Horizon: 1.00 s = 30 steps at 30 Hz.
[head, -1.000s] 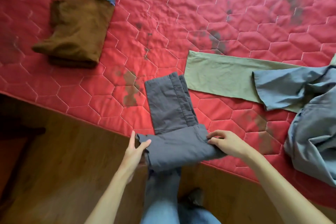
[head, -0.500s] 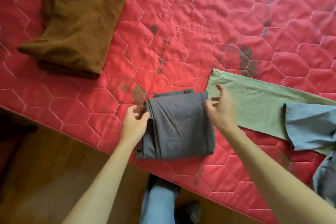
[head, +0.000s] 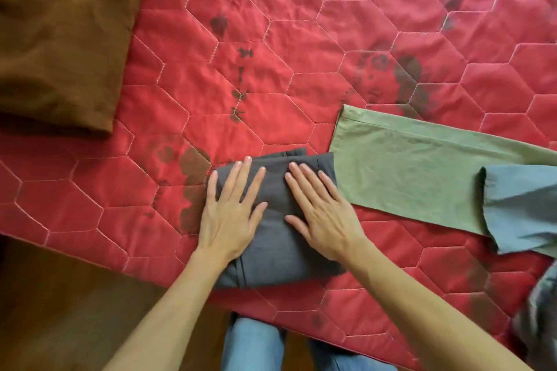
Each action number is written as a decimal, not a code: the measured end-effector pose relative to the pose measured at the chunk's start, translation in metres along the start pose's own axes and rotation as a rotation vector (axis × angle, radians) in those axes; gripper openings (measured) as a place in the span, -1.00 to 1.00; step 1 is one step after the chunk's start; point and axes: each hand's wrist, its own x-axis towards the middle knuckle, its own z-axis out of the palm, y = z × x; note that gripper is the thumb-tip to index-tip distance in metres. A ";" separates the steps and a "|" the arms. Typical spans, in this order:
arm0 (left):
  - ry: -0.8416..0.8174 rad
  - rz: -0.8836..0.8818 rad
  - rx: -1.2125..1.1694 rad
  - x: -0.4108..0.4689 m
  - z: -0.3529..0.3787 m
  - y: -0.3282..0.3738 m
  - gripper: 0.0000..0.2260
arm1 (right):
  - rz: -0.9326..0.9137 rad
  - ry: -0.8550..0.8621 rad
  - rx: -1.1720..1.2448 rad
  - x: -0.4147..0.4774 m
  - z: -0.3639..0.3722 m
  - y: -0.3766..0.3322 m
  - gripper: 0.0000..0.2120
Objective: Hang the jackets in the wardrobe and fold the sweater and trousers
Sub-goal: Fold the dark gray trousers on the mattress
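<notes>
The person is pressing both palms flat on the folded grey trousers (head: 275, 220), which are lying near the bed's edge at about 6 o'clock in the view, on the red quilt (head: 301, 39). The left hand (head: 230, 214) is resting with fingers spread wide on the bundle's left half; the right hand (head: 324, 214) is lying flat with fingers closer together on its right half. Neither is gripping anything. The bundle's near edge is sitting close to the quilt's border, so a push toward the body is likely to send it sliding off onto the wooden floor (head: 75, 310). The layers at the top edge are looking uneven, so lifting the palms abruptly may let the fold spring open. At 3 o'clock the green trousers (head: 422, 172) are touching the grey bundle's corner, and a blue garment (head: 521, 205) is overlapping them; a careless sweep rightward could drag or rumple those. The brown sweater (head: 60, 39) is lying well apart at 10 o'clock.
</notes>
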 end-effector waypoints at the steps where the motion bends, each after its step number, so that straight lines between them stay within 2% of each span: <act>1: 0.009 -0.056 -0.005 -0.001 0.000 0.003 -0.40 | 0.034 0.002 -0.003 -0.003 -0.002 0.006 -0.28; 5: 0.031 -0.520 -0.170 -0.003 -0.006 0.016 -0.40 | 0.213 0.010 0.065 -0.020 -0.006 0.016 -0.26; 8: 0.041 -0.590 -0.222 -0.010 -0.015 0.017 -0.39 | 0.459 -0.006 0.186 -0.032 -0.006 0.014 -0.22; 11: 0.034 -0.793 -0.437 -0.010 -0.031 0.023 -0.41 | 0.587 0.012 0.363 -0.046 -0.009 -0.001 -0.37; 13: 0.003 -0.847 -0.505 -0.007 -0.038 0.023 -0.42 | 0.624 -0.062 0.533 -0.053 -0.011 -0.015 -0.40; 17: 0.031 -0.770 -0.478 0.012 -0.050 0.012 -0.44 | 0.551 -0.124 0.723 -0.060 -0.012 -0.022 -0.41; 19: 0.017 -0.767 -0.450 0.024 -0.054 0.009 -0.44 | 0.485 -0.145 0.665 -0.063 -0.016 -0.014 -0.43; 22: 0.050 -0.720 -0.362 0.037 -0.059 0.020 -0.45 | 0.410 -0.070 0.526 -0.071 -0.020 0.007 -0.45; 25: 0.094 -0.519 -0.215 0.047 -0.067 0.055 -0.49 | 0.445 -0.028 0.496 -0.083 -0.028 0.035 -0.48; 30: -0.008 -0.110 -0.180 0.067 -0.074 0.140 -0.54 | 0.513 0.078 0.435 -0.116 -0.039 0.085 -0.54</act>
